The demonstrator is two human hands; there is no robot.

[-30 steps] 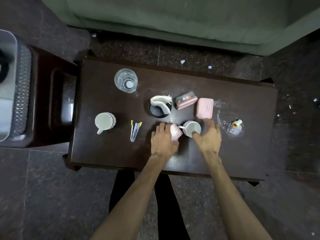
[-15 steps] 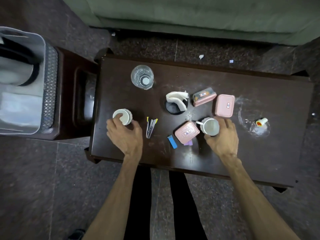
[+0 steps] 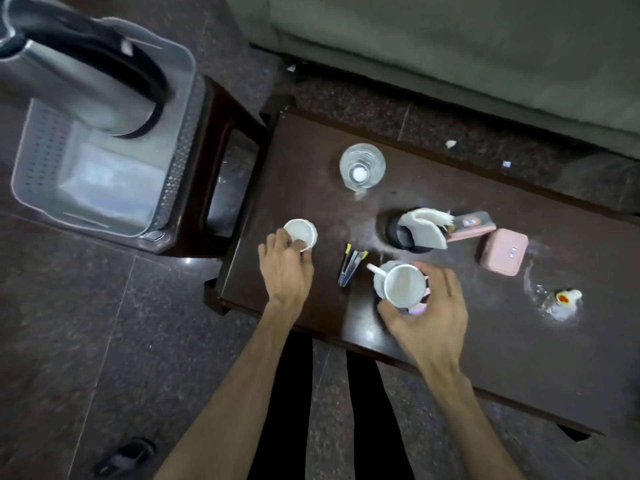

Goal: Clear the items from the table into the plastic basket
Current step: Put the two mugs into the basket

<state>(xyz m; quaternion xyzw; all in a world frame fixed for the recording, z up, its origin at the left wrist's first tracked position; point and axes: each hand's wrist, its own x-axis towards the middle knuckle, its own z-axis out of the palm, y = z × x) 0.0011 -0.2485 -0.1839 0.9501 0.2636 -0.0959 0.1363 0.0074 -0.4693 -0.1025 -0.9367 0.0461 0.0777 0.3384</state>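
Note:
My left hand [image 3: 285,268] grips a small white cup [image 3: 302,232] near the left end of the dark wooden table [image 3: 519,358]. My right hand [image 3: 429,313] holds a white mug [image 3: 403,285], lifted and tilted above the table's middle; a pink box under it is mostly hidden. The grey plastic basket [image 3: 169,188] stands on a stool to the left, with a steel jug [image 3: 86,84] inside it. Also on the table are a clear glass [image 3: 362,166], pens [image 3: 350,268], a black tissue holder [image 3: 414,233] and two pink boxes [image 3: 504,251].
A crumpled clear plastic wrap with an orange-capped piece [image 3: 562,301] lies at the table's right. A green sofa [image 3: 450,46] runs along the far side. The dark stool [image 3: 225,161] under the basket touches the table's left end. My legs stand at the near edge.
My right hand lifted the mug off the table and carried it left, over the pink box. My left hand closed on the small white cup. The view swung toward the basket.

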